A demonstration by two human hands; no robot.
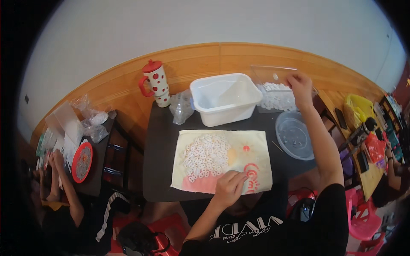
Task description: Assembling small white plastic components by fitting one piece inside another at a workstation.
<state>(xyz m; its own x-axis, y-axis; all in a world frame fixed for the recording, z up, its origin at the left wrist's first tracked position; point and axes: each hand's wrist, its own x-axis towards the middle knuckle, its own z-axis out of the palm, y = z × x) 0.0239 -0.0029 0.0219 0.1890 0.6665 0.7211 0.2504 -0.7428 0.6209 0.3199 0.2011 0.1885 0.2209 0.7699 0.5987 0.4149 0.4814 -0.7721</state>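
A pale yellow towel (252, 145) with pink and red prints lies on the dark table, and a heap of small white rings (206, 154) covers its left half. At the towel's near edge is my left hand (229, 187), its thumb and fingers pressed together; what they pinch, if anything, is too small to make out. My right hand (301, 87) is raised at the far right beside a clear plastic box (273, 110) containing many white pieces (275, 100). Its fingers are curled together, their contents hidden. A single white piece (275, 77) shows left of its fingertips, apart from them.
Behind the towel stands a white tub (226, 117), with a crumpled clear bag (182, 106) and a red-lidded spotted tumbler (158, 83) to its left. A round clear container (294, 136) sits under my right forearm. People work at tables on both sides; a red tray (78, 166) is at left.
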